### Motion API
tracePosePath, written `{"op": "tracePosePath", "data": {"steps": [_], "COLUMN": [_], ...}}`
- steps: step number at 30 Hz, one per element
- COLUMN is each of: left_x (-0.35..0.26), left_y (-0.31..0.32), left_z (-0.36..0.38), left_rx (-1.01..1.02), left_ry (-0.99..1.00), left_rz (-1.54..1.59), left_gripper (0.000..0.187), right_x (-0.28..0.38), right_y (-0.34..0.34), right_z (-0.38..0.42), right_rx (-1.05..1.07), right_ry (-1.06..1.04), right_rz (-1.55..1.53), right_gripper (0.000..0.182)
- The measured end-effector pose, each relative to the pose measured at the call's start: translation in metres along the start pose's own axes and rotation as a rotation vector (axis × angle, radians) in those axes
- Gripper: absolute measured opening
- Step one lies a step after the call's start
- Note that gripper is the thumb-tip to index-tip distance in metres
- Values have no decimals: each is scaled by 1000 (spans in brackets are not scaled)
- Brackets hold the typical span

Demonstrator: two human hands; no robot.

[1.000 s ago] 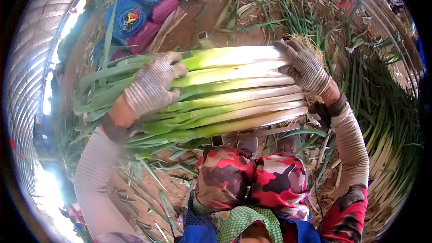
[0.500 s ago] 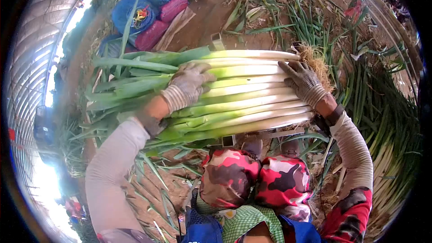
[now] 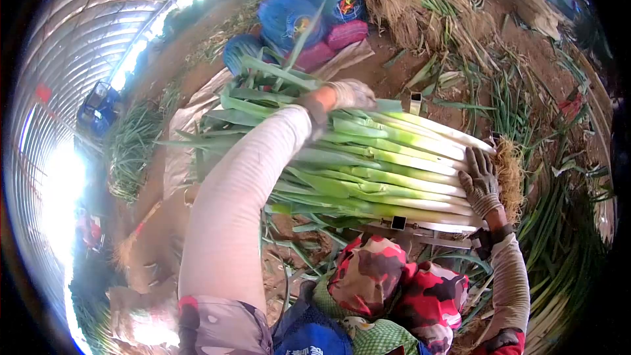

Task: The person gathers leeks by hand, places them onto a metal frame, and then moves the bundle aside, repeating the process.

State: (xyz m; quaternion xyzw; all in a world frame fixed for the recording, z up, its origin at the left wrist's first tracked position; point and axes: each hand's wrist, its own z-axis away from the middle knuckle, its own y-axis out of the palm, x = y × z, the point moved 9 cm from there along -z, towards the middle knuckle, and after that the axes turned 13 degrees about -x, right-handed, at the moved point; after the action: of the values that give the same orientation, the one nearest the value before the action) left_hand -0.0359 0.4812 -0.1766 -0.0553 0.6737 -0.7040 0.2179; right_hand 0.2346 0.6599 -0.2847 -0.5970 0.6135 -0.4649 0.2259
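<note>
A wide row of leeks [image 3: 394, 171] lies across a low metal frame before my knees, green leaves to the left, white stalks and roots to the right. My gloved left hand [image 3: 353, 94] is at the far edge of the row, over the green part; its fingers are blurred. My gloved right hand [image 3: 481, 183] rests flat on the white ends, fingers spread, beside the roots [image 3: 510, 177]. Part of the frame [image 3: 398, 223] shows at the near edge.
Blue net rolls [image 3: 289, 21] and pink bundles [image 3: 347, 34] lie beyond the leaves. More leeks [image 3: 559, 256] are heaped at the right. Dry roots and loose leaves litter the soil. A blue vehicle [image 3: 98, 108] stands far left.
The view has turned left, so the leeks appear further right. My left hand has moved from the middle of the row to its far edge. My right hand stays on the white ends.
</note>
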Motion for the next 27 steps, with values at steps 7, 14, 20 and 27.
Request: {"op": "tracePosePath", "data": {"steps": [7, 14, 20, 27], "left_x": [51, 140, 147, 52], "left_y": [-43, -123, -159, -103], "left_z": [64, 190, 220, 64], "left_rx": [58, -416, -350, -401], "left_ry": [4, -369, -818, -255], "left_rz": [-607, -570, -757, -208], "left_gripper": [29, 22, 20, 24], "right_x": [2, 1, -1, -4], "right_y": [-8, -10, -5, -13], "right_z": [-1, -1, -1, 8], "right_rx": [-20, -11, 85, 147], "right_ry": [33, 45, 104, 133], "right_rz": [-4, 12, 29, -101], "right_gripper": [62, 61, 62, 67]}}
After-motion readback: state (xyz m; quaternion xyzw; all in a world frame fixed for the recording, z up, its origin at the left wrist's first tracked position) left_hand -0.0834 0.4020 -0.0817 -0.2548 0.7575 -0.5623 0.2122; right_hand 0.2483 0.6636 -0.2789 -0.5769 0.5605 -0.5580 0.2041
